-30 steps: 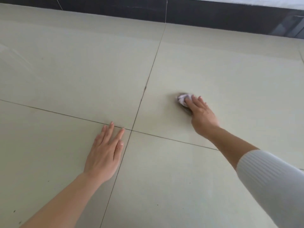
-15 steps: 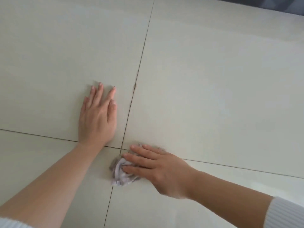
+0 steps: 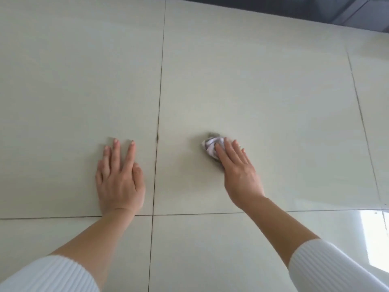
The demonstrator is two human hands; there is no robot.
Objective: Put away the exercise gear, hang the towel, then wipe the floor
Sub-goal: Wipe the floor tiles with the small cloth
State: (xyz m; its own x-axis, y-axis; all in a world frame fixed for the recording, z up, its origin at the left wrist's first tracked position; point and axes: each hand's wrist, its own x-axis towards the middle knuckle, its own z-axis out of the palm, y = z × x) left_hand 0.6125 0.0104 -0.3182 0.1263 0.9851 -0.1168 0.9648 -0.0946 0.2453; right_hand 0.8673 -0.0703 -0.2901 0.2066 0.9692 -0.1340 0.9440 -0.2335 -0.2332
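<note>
Pale, glossy tile makes up the floor, and the wiping step looks to be under way. A small crumpled cloth, whitish with a lilac tint, lies on the tile just right of the long grout line. The right hand covers the cloth's near side. Its straight fingers lie flat over the wad and press it down, a flat-palmed grip rather than a pinch. Whether the thumb tucks under the cloth is hidden.

The cloth pokes out ahead and to the left of the fingertips, so a push forward or leftward would drive it in front of the hand. The left hand rests flat on the neighbouring tile across the grout line, fingers straight and holding nothing, apparently as a brace. It is well apart from the cloth, so the right hand is the working one.
</note>
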